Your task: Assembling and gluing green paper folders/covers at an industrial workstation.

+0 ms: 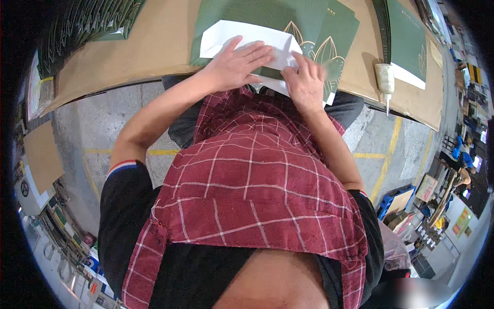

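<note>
A green paper bag (242,15) with gold leaf line drawings lies on the table in front of me. Its near end is folded open into a white flap (226,36). My left hand (239,62) lies across this flap, palm down, with fingers stretched toward the right. At the flap's right corner, my right hand (306,82) has its fingers bent and its thumb close to them, gripping the paper edge. More green printed paper (342,26) shows from beneath, to the right. Part of the near edge is hidden under my hands.
A glue bottle (384,80) with a narrow nozzle lies at the table's right front edge, nozzle pointing toward me. Beside it is a green bag (406,36) with a white end. Several folded dark green bags (85,31) are stacked at the far left on the brown tabletop (159,41).
</note>
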Demonstrator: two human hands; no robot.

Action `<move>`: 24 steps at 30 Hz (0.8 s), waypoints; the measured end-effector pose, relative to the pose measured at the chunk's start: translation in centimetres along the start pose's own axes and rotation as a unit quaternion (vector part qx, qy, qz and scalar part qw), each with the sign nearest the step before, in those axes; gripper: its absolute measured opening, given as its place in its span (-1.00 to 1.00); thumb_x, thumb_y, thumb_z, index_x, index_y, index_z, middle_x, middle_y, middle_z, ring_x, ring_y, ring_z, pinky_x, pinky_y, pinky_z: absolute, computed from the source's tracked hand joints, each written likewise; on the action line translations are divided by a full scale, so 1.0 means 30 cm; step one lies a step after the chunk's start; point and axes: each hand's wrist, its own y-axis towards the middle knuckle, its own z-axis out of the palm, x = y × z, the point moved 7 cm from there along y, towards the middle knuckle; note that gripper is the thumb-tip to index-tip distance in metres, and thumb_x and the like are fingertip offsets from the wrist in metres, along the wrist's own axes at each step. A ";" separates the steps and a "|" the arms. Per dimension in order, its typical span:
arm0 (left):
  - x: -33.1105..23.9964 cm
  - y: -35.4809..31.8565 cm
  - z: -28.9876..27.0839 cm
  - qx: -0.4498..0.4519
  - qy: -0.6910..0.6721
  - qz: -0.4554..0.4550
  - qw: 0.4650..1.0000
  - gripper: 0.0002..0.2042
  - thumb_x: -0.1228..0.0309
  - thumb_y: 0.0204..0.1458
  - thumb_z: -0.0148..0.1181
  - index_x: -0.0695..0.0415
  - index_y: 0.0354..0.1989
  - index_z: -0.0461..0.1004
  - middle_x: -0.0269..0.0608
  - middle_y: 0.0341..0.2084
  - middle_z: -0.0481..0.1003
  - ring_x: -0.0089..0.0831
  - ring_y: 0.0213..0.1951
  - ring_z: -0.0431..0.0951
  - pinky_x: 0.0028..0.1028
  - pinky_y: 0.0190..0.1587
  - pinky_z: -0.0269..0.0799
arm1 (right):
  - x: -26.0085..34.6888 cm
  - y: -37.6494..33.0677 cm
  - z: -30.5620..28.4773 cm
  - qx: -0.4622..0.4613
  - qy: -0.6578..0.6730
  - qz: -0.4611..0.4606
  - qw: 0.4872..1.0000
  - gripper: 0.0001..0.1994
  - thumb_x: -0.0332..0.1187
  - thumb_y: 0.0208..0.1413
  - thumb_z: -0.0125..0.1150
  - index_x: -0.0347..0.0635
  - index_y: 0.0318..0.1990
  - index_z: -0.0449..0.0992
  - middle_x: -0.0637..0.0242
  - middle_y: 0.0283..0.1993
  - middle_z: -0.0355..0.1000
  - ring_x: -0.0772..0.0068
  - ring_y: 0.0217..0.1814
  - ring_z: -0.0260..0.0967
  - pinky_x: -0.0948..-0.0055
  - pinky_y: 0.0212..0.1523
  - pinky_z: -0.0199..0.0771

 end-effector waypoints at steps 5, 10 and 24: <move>0.032 0.022 0.034 0.039 -0.052 -0.029 0.997 -0.58 0.12 0.06 -0.16 -0.06 0.11 0.17 -0.39 0.13 0.14 -0.48 0.15 0.11 -0.16 0.14 -0.08 | -0.015 0.011 0.037 -0.022 0.114 -0.020 0.993 -0.65 -0.31 -0.04 0.02 -0.08 -0.04 0.28 0.26 0.11 0.19 0.29 0.20 0.05 0.18 0.17 -0.05; 0.155 -0.072 -0.082 -0.127 -0.146 -0.140 0.971 -0.62 0.49 -0.04 -0.06 0.02 0.03 0.26 -0.18 -0.06 0.31 -0.25 0.03 0.25 -0.32 0.09 0.08 | -0.093 0.043 -0.051 -0.112 0.083 0.005 0.990 -0.66 -0.36 -0.13 0.18 -0.08 -0.12 0.37 0.29 -0.27 0.42 0.24 -0.16 0.33 0.25 -0.11 0.23; 0.416 -0.099 -0.018 0.087 -0.340 -0.210 0.912 -0.76 0.62 -0.26 0.06 0.20 -0.32 0.32 -0.39 -0.43 0.36 -0.52 -0.42 0.28 -0.55 -0.38 0.24 | -0.219 0.123 0.012 0.137 0.250 0.164 0.945 -0.74 -0.31 -0.27 0.28 -0.24 -0.43 0.41 0.28 -0.59 0.29 0.35 -0.54 0.26 0.41 -0.46 0.26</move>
